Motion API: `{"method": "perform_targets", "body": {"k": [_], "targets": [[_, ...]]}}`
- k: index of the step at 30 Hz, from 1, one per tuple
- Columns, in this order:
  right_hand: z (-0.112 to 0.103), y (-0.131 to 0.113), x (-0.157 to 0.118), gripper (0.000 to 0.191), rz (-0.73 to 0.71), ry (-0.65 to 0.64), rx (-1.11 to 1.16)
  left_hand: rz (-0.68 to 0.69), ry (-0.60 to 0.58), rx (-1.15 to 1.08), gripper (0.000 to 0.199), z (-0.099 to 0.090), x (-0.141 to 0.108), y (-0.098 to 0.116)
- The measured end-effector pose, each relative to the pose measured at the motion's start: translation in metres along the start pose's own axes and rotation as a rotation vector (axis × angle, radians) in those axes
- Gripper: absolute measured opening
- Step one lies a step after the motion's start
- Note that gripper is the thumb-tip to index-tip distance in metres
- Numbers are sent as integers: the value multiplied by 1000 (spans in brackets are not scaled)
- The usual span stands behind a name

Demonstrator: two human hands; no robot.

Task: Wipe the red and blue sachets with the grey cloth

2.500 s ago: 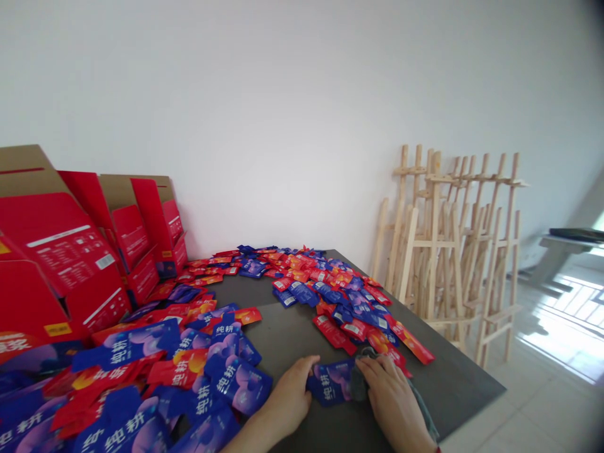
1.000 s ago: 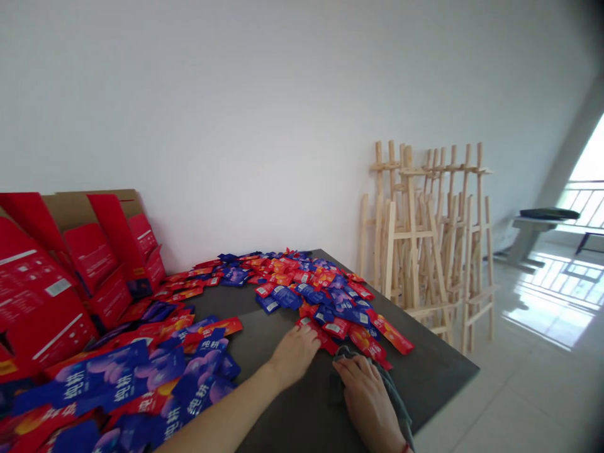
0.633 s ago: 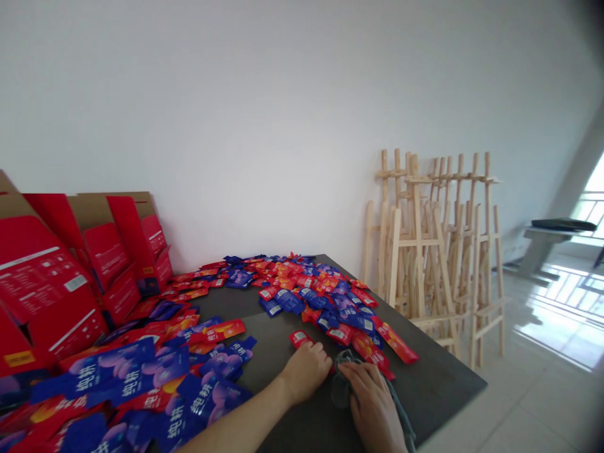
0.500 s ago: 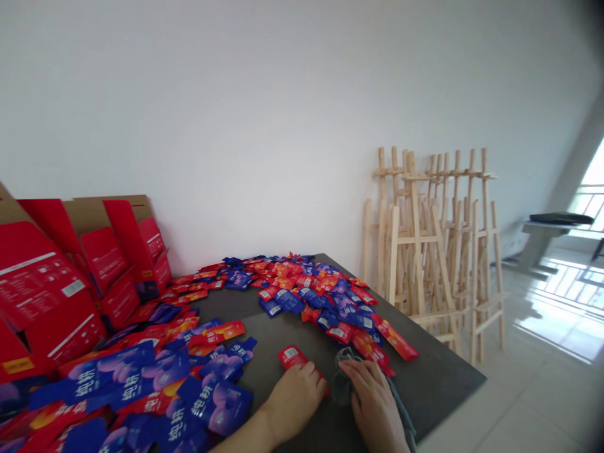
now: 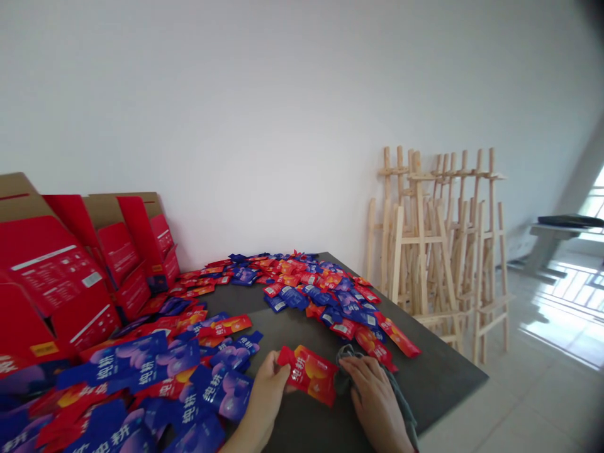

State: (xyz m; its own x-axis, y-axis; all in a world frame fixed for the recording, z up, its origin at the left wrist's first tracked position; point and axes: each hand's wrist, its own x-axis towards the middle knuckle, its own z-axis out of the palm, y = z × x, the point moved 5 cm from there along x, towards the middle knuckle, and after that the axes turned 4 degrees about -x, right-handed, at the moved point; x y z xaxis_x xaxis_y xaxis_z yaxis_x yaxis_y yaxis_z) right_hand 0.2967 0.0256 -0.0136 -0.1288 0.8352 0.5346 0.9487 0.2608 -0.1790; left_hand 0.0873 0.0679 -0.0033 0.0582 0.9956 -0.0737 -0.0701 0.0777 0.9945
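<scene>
Dark table (image 5: 438,377). Red foil sachet (image 5: 307,374), orange-printed, is pinched at its end, left hand (image 5: 265,393) grip closed; right hand (image 5: 375,393) lies open on grey cloth (image 5: 346,371), just beside it.

Glossy plastic film was seen on the red sachet (image 5: 309,375), and a soft, matt weave on the grey cloth (image 5: 348,371). Pale unpainted wood was shown by the easels (image 5: 399,251), glossy printed card by the cartons (image 5: 51,277), and a smooth matt finish by the tabletop (image 5: 283,330).
</scene>
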Motion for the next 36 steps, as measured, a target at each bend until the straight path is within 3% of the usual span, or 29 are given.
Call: {"method": "perform_targets", "body": {"k": [3,7,12,14,17,20,24,32,36], "targets": [[3,-3,0,52,14,-22,-9,-84,-98,23,25,-1,2,-22],[1,0,3,53,48,-11,-29,-191,-265,385,23,-11,7,-36],[-13,-11,9,53,85,-11,7,-239,-313,509,35,-21,11,-47],[-11,-31,11,53,15,-53,21,-222,-319,540,38,-21,9,-49],[3,-69,12,50,-201,-124,3,-195,-339,593,42,-19,5,-49],[19,-87,14,40,-300,-123,-32,-183,-326,625,45,-19,3,-47],[26,-76,15,32,-314,-113,-24,-175,-312,652,40,-19,2,-45],[8,-12,2,41,-210,-126,-52,-17,-209,852,9,-22,-1,-26],[-6,-7,6,39,-144,-128,-100,-21,-193,816,27,-22,-2,-26]]}}
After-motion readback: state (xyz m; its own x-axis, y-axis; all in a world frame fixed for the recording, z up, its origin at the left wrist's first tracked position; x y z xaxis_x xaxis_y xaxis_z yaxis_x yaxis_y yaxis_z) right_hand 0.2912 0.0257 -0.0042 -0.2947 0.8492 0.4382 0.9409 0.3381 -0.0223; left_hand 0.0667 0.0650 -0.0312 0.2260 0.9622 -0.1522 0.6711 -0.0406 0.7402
